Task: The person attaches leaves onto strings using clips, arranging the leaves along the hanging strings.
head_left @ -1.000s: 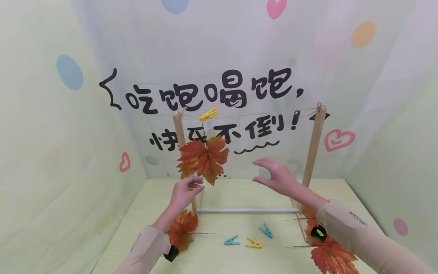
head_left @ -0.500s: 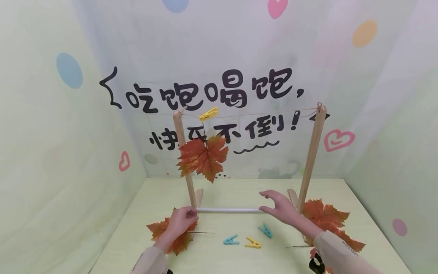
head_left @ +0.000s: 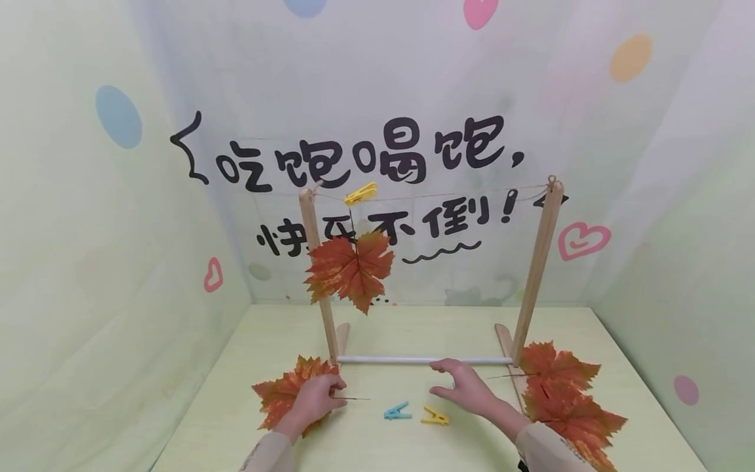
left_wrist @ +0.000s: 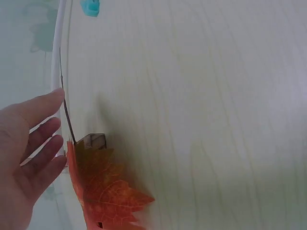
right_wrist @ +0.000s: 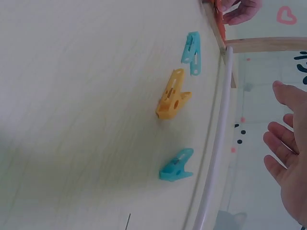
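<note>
My left hand (head_left: 315, 400) is over a red-orange maple leaf (head_left: 277, 392) lying at the left of the table. In the left wrist view its fingers are loosely bent, with the index fingertip (left_wrist: 58, 95) right at the leaf's thin dark stem (left_wrist: 68, 115). My right hand (head_left: 468, 391) hovers with thumb and fingers apart, holding nothing. Near it lie a blue clothespin (head_left: 398, 411) and a yellow clothespin (head_left: 435, 415). A second blue clothespin (right_wrist: 176, 166), mostly hidden by my right hand in the head view, shows in the right wrist view.
Two wooden posts (head_left: 538, 275), joined by a white rod (head_left: 389, 359) below, hold up a string (head_left: 436, 197). A yellow clothespin (head_left: 361, 194) hangs a maple leaf (head_left: 350, 265) from it. More maple leaves (head_left: 566, 400) lie at the right.
Both hands have come down from beside the hanging leaf toward the table. The left has reached the lying leaf's stem; the right has moved down and inward, over a blue clothespin.
</note>
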`<action>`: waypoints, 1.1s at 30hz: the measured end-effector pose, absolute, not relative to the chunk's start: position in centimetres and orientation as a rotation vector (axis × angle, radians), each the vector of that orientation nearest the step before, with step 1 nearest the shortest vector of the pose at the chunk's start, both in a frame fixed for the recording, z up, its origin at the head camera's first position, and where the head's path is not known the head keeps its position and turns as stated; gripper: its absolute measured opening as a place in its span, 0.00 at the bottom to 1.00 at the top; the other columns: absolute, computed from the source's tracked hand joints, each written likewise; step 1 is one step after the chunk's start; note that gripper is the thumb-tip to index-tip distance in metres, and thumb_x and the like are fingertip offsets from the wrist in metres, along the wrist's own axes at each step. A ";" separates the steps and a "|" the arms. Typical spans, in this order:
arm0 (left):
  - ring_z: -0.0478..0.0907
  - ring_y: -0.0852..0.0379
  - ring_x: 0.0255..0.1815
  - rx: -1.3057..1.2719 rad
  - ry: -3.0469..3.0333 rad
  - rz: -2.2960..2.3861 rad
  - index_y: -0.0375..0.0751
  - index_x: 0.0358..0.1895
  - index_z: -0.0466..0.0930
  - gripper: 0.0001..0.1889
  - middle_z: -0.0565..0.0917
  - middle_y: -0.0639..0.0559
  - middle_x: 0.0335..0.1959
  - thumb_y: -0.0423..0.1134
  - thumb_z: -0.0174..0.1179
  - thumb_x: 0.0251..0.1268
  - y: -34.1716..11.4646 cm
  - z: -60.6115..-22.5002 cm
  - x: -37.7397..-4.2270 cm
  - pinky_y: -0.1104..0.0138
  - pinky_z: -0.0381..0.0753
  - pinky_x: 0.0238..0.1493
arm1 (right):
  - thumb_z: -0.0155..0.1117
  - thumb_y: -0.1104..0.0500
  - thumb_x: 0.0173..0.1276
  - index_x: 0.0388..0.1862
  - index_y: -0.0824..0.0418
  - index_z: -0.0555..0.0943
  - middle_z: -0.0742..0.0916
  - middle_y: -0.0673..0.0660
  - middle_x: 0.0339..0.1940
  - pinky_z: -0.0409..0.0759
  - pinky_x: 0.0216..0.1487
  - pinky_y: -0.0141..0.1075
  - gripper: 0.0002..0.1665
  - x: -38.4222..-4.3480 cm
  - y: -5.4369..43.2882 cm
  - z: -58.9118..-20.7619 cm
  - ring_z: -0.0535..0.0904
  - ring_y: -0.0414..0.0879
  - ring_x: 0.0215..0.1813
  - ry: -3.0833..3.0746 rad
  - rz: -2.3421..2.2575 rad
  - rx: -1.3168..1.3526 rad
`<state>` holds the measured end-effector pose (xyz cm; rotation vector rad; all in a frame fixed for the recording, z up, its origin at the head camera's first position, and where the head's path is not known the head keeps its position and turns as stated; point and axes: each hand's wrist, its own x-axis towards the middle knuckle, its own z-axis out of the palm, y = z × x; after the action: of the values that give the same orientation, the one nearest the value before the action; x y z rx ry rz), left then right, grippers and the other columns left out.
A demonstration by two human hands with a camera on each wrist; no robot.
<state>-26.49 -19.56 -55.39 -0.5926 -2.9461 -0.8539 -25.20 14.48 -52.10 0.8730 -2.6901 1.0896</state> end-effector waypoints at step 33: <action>0.75 0.67 0.25 -0.761 -2.797 -0.962 0.41 0.27 0.84 0.04 0.81 0.58 0.25 0.28 0.66 0.48 -19.5 -52.4 -26.8 0.74 0.76 0.26 | 0.70 0.58 0.50 0.45 0.65 0.79 0.82 0.57 0.44 0.75 0.50 0.40 0.23 -24.6 10.1 -57.1 0.76 0.51 0.48 -2.757 0.864 1.016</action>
<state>-26.77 -19.50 -52.36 -0.7611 -2.7973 -0.9615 -24.64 10.10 -57.15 1.0161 -2.7573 0.8637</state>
